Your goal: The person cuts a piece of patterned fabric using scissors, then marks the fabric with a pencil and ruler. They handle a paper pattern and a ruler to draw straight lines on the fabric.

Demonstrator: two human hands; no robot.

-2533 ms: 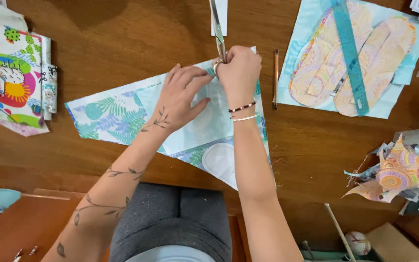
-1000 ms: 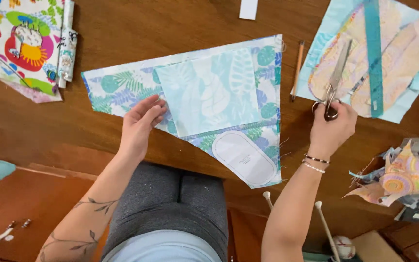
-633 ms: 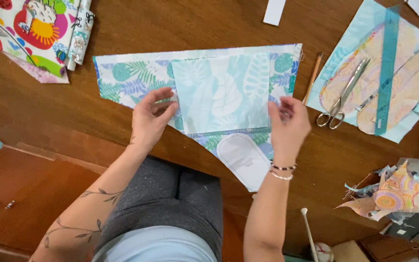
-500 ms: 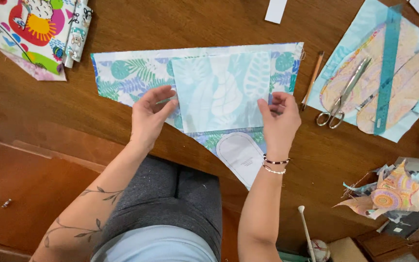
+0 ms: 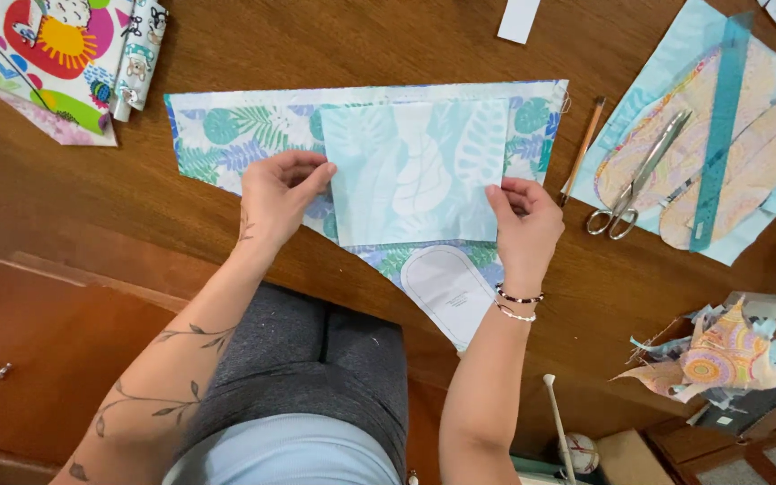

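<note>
Pale aqua leaf-print fabric rectangle (image 5: 415,171), flat on larger leaf-print cloth (image 5: 226,135). Left hand (image 5: 278,190) pinches its left edge, right hand (image 5: 524,220) its right.

Pale leaf-print piece (image 5: 417,171) covers mid part of leaf-print fabric (image 5: 226,135) beneath; print there hidden. Left hand (image 5: 278,196) fingertips partly tucked under piece edge; grip not clear. White rounded paper pattern (image 5: 446,289): top end under fabric, small marks too small to read. Bright cartoon fabric (image 5: 38,54) cut by top/left edges. Clear blue ruler (image 5: 720,135) hides part of shapes below. Scrap pile (image 5: 720,355) at right: contents indistinct.
</note>
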